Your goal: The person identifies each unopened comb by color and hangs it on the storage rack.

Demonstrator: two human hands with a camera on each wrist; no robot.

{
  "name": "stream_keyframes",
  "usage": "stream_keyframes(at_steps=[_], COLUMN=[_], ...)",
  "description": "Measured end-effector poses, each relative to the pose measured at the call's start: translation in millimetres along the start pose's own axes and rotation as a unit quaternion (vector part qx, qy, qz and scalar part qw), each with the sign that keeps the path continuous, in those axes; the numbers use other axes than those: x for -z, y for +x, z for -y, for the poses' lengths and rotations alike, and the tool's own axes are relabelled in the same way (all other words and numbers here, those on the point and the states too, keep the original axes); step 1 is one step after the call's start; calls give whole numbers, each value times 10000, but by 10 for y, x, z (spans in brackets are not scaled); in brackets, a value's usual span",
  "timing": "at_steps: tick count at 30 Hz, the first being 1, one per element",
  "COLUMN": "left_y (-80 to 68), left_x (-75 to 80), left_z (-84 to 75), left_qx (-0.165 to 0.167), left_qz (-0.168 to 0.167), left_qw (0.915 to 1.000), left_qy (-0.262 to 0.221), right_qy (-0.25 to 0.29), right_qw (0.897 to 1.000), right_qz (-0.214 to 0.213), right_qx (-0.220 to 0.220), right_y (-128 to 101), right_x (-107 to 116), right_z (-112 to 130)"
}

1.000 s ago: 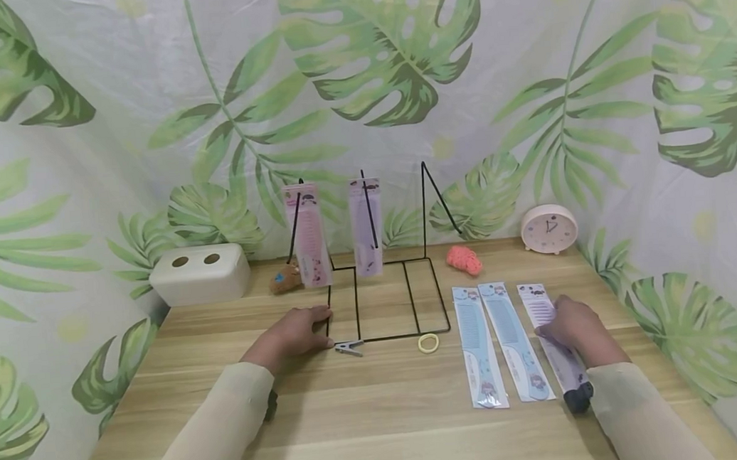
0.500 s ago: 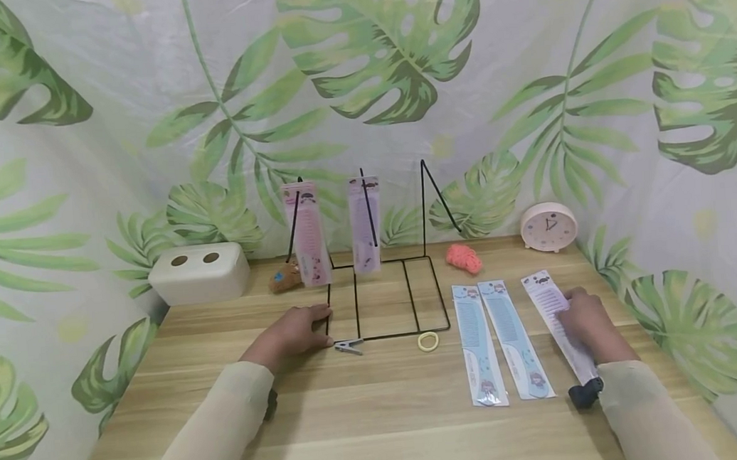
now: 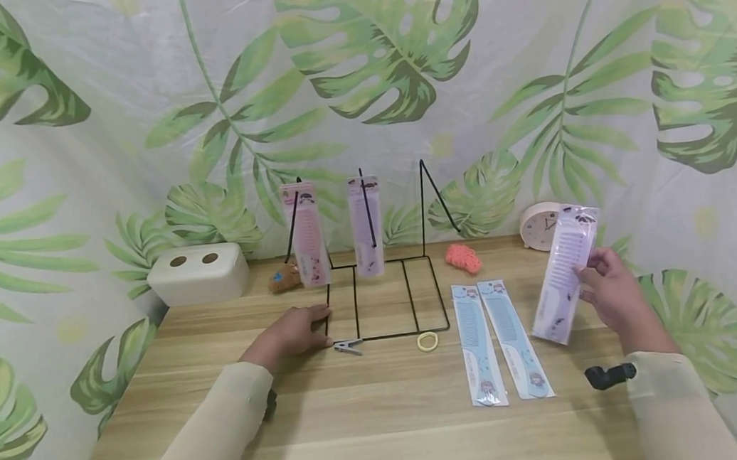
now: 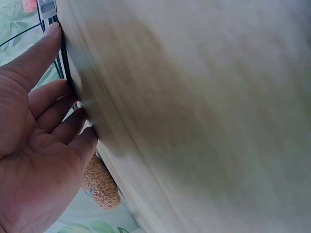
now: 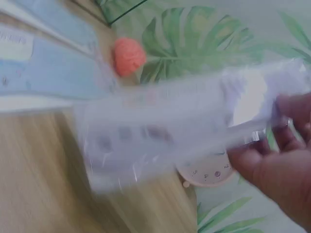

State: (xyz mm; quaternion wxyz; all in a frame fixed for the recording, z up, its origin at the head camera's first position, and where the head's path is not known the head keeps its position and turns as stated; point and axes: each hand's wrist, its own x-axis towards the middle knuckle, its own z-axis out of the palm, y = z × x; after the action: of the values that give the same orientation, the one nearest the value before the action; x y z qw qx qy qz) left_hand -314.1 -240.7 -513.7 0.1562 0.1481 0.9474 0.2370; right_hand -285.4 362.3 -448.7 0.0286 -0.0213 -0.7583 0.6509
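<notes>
Risen from the desk (image 3: 356, 420) since the earlier frame, the purple comb packet (image 3: 564, 277) is now raised in the head view, tilted with its upper end toward the right and covering part of the pink clock (image 3: 536, 227). The right hand (image 3: 613, 288) has moved up and outward with it, pinching its right edge between thumb and fingers. The left hand (image 3: 291, 336) has stayed by the left side of the black wire rack (image 3: 356, 302), touching it with thumb and fingers spread apart. A pink comb packet (image 3: 309, 245) and a second purple packet (image 3: 360, 238) hang on the rack's left and middle hooks. Two blue comb packets (image 3: 479, 347) lie side by side on the desk, right of the rack. By its front bar are a grey clip (image 3: 349, 347) and a yellow ring (image 3: 428, 350); a coral bundle (image 3: 463, 259) lies near its back right corner.

From the left wrist, the thumb tip meets the black wire near the clip, and a fuzzy brown object (image 4: 102, 185) shows beyond the fingers.

From the right wrist, the held packet is blurred, gripped near one end.
</notes>
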Motion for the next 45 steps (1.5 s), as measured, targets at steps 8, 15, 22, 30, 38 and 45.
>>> stream_keyframes(at_steps=[8, 15, 22, 30, 38, 45], left_y=[5, 12, -1, -5, 2, 6], left_x=[-3, 15, 30, 27, 28, 24], left_z=[-6, -23, -36, -52, -54, -50], left_qx=[55, 58, 5, 61, -3, 26], left_qz=[67, 35, 34, 57, 2, 9], left_qw=[9999, 10000, 9999, 9999, 10000, 10000], left_qy=[-55, 29, 98, 72, 85, 90], right_qy=[599, 413, -270, -536, -640, -485], right_qw=[9877, 9600, 9550, 9552, 9645, 9732], right_qz=[975, 2093, 2440, 2532, 2161, 1935], right_qx=[1064, 1815, 1666, 1437, 1378, 1141], right_y=[-178, -302, -433, -466, -419, -385], right_x=[-368, -1101, -1893, -2380, -2517, -2583], right_z=[205, 399, 584, 686, 704, 664])
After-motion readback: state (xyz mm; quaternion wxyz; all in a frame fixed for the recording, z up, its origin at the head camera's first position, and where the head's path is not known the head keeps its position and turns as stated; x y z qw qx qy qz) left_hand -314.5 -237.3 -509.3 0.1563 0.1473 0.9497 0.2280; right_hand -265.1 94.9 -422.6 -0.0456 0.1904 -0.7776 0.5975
